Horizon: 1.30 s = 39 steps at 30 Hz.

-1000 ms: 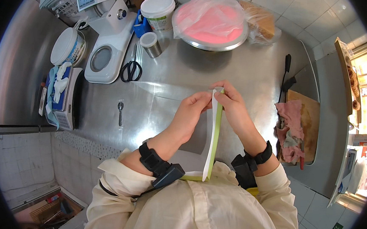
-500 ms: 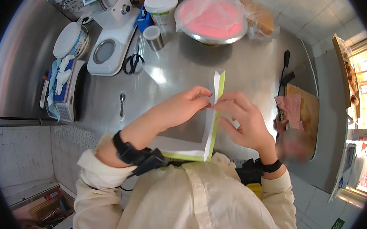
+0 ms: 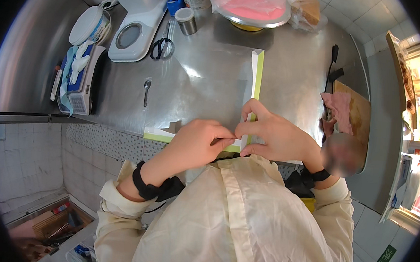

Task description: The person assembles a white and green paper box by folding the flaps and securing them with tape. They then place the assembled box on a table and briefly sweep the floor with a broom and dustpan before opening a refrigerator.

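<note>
Fingers [image 3: 229,135] now pinch the box's [image 3: 252,85] near corner (earlier higher).

I watch the folded white-and-green card box [image 3: 232,91], earlier held on edge, now lying flat as both hands [image 3: 204,143] drop to pinch its near corner.

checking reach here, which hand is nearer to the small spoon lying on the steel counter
Left. The left hand pinches the near edge of the green-edged sheet, below and right of the spoon. The right hand grips the sheet's corner farther right.
</note>
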### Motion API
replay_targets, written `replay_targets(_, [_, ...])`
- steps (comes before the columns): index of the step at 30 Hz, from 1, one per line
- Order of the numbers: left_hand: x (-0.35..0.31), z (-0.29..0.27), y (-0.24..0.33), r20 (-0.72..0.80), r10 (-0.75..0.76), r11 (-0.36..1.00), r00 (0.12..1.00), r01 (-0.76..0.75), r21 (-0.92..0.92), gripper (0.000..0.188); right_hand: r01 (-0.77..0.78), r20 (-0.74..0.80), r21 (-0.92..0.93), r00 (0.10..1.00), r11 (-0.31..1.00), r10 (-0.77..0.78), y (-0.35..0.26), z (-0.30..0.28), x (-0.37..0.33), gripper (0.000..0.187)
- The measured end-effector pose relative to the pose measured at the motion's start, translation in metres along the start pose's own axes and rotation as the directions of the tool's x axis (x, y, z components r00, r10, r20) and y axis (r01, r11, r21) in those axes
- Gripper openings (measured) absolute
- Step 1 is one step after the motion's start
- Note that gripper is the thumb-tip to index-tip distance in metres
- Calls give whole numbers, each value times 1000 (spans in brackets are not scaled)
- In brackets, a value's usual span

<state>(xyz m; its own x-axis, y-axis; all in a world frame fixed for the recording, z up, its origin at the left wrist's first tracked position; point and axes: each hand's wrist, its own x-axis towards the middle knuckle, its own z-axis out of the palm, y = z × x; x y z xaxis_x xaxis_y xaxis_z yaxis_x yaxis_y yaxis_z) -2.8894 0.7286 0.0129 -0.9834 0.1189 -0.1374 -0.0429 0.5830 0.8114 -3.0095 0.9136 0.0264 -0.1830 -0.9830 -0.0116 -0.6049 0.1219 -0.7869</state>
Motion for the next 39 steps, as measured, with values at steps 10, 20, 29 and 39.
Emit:
replay_targets(10, [8,2,-9,-23,67,998,997,-68,-3,11,-111,-3,171,994,979,113,6,1,3,13])
replay_targets(20, [13,8,-2,-60,26,1000,998,-26,-9,9,-53,-139,-87,989,995,41,-4,12,-1,13])
replay_targets(29, [21,8,1,-41,135,990,990,-136,-29,11,-250,-198,47,947,967,254,3,0,8,69])
replay_targets(39, [27,1,-6,2,161,987,987,-161,30,11,-142,-231,-183,968,973,98,16,-15,19,97])
